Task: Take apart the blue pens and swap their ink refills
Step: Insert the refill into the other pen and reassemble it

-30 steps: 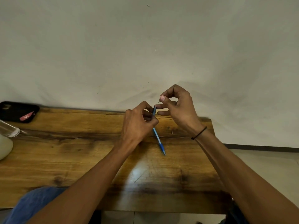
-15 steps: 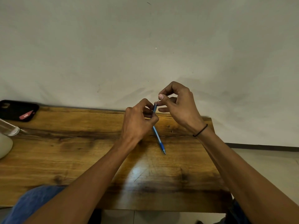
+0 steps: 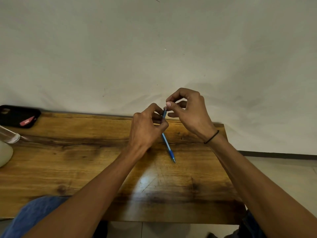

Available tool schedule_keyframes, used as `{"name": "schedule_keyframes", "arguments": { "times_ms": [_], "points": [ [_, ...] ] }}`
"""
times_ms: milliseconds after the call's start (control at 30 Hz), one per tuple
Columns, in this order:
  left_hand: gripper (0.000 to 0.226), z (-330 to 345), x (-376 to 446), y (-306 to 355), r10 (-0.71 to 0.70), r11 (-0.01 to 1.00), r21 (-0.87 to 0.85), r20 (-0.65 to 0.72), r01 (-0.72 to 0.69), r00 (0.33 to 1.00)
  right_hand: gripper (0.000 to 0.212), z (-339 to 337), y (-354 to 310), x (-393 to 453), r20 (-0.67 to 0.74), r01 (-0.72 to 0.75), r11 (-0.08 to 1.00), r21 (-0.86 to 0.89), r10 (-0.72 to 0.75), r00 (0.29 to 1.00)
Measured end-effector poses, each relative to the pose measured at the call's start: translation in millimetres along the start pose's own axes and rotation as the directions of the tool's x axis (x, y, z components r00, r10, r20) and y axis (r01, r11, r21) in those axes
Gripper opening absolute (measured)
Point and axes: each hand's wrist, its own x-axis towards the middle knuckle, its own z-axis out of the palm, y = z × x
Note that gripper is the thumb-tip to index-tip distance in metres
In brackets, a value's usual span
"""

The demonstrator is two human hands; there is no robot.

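My left hand [image 3: 145, 127] grips a blue pen barrel [image 3: 164, 115] and holds it nearly upright above the wooden table [image 3: 68, 160]. My right hand [image 3: 188, 110] pinches the thin end of an ink refill [image 3: 166, 107] between thumb and forefinger, right at the barrel's top opening. Most of the refill is hidden inside the barrel. A second blue pen [image 3: 169, 148] lies on the table just below my left hand, its tip pointing toward me. Its upper end is hidden behind my left hand.
A black phone case [image 3: 17, 115] with a red card lies at the table's far left corner. A clear bottle [image 3: 8, 135] and a pale rounded object [image 3: 4, 154] sit at the left edge. A plain wall stands behind the table, and the floor shows at the right.
My right thumb and forefinger have closed down onto the top of the barrel. The thin stretch of refill that showed above the barrel has almost vanished. My left hand keeps its grip.
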Motion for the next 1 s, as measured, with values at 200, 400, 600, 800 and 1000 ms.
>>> {"name": "schedule_keyframes", "arguments": {
  "times_ms": [200, 400, 600, 800, 1000],
  "points": [
    [0.025, 0.4, -0.2, 1.2, 0.007, 1.000, -0.010, 0.002, -0.007, 1.000, 0.006, -1.2, 2.0, 1.2, 0.004, 0.006, 1.000, -0.001, -0.006, 1.000],
    [0.025, 0.1, 0.3, 2.0, 0.006, 1.000, -0.021, -0.005, -0.006, 1.000, 0.006, -0.9, 3.3, 2.7, -0.007, 0.005, 1.000, 0.019, -0.005, 1.000],
    [0.023, -1.2, 0.3, 0.3, -0.010, 0.997, -0.075, -0.013, 0.009, 1.000, 0.005, -7.0, 19.5, 5.6, -0.051, 0.001, 0.999, -0.053, -0.004, 0.999],
    [0.023, -0.2, 1.2, -2.5, -0.022, 0.995, -0.100, 0.004, 0.022, 1.000, 0.003, -24.3, 59.7, 0.1, 0.252, -0.053, 0.850, -0.525, 0.215, 0.944],
    [0.023, 0.0, 0.3, -4.4, -0.010, 0.994, -0.112, 0.005, 0.011, 1.000, 0.011, -7.3, 89.0, -9.0, 0.308, 0.060, 0.624, -0.779, 0.297, 0.904]
  ]
}}
